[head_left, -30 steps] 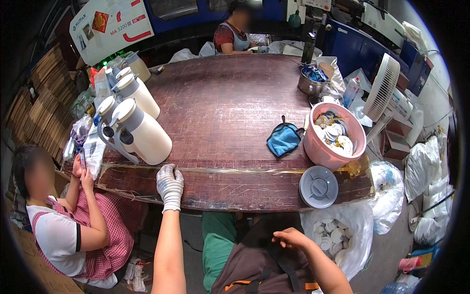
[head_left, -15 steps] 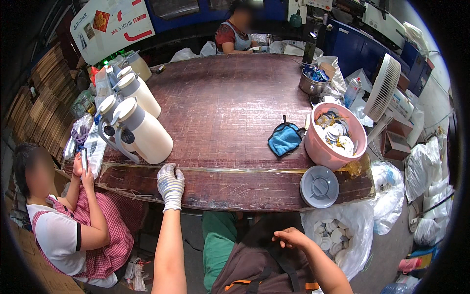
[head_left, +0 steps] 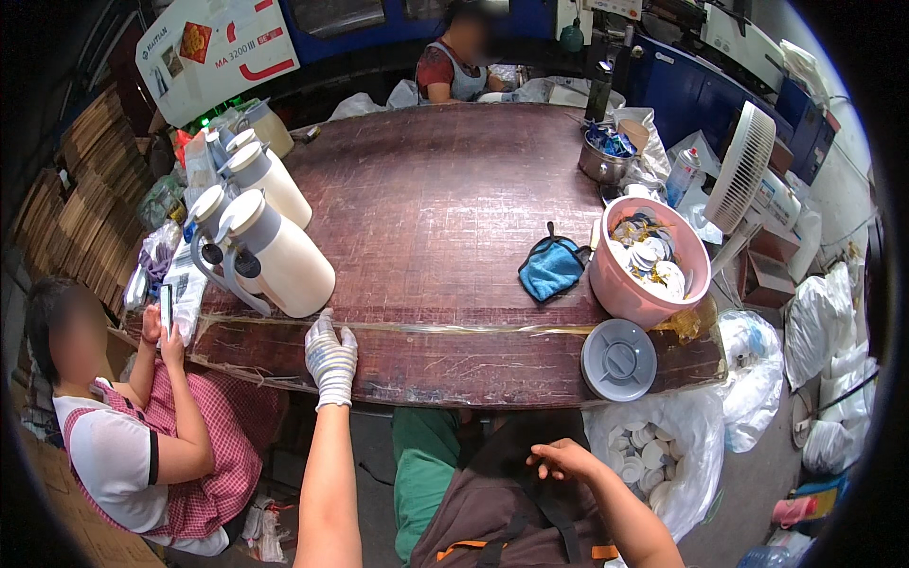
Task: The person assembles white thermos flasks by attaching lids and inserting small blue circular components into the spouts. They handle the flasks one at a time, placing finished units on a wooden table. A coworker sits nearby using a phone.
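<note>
My left hand [head_left: 331,362], in a striped white and grey glove, lies on the near edge of the table with its fingers outstretched. It holds nothing. Just beyond its fingertips stands a cream jug [head_left: 284,260] with a grey collar, handle and white lid; more such jugs [head_left: 270,180] stand behind it. Above my lap hovers my bare right hand [head_left: 565,460], its fingers loosely bent and somewhat apart, with nothing visible in them. A round grey lid or dish [head_left: 618,360] sits on the table's right front corner, beyond that hand.
On the brown table [head_left: 426,218] are a blue cloth [head_left: 552,268] and a pink bucket [head_left: 615,279] of round discs. A bag of white discs [head_left: 696,445] stands below. A fan [head_left: 743,161] is at right. One person [head_left: 142,417] sits left with a phone; another [head_left: 454,66] is across.
My left hand's fingers have shifted slightly and spread a little on the table edge. My right hand stays in place. The seated person at left has turned the phone slightly.
</note>
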{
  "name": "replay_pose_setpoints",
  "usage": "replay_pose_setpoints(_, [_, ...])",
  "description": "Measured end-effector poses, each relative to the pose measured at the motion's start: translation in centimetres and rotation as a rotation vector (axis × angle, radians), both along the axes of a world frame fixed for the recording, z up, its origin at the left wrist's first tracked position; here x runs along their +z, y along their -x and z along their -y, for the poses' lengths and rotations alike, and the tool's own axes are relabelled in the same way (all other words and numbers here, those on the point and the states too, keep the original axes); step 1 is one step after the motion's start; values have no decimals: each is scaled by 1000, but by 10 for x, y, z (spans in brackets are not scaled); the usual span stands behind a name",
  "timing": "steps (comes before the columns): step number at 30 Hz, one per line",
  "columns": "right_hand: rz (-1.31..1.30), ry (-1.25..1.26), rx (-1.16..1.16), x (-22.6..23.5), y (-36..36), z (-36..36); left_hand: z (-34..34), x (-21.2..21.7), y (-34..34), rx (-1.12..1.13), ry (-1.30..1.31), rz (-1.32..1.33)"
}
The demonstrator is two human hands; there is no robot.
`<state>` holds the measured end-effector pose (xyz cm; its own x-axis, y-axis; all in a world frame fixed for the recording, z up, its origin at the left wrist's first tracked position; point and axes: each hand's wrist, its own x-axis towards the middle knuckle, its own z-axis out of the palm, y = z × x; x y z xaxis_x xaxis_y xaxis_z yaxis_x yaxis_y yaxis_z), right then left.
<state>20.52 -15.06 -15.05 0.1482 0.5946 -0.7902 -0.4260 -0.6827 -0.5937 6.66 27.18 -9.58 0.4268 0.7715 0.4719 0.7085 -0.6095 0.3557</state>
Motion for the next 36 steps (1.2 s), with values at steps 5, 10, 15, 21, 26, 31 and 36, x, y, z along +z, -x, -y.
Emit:
replay_pose_setpoints(5, [-3,9,2,12,2,-3,-2,-2,1,-10,-27,-7])
replay_pose_setpoints(10, [-1,13,-1,9,1,-1,0,0,1,-34,-17,34])
replay_pose_setpoints(15, [-7,16,-2,8,1,-1,0,1,0,-40,-37,42])
replay_pose_setpoints(21, [1,18,2,9,1,-2,-3,-2,0,-57,-63,53])
replay_pose_setpoints(26, [3,19,3,10,2,-2,-2,0,1,-63,-58,53])
replay_pose_setpoints(31, [-8,15,1,6,1,-2,-3,-3,1,-60,-82,63])
replay_pose_setpoints(36, [-18,3,-11,6,-1,1,-1,-3,-3,-67,-80,55])
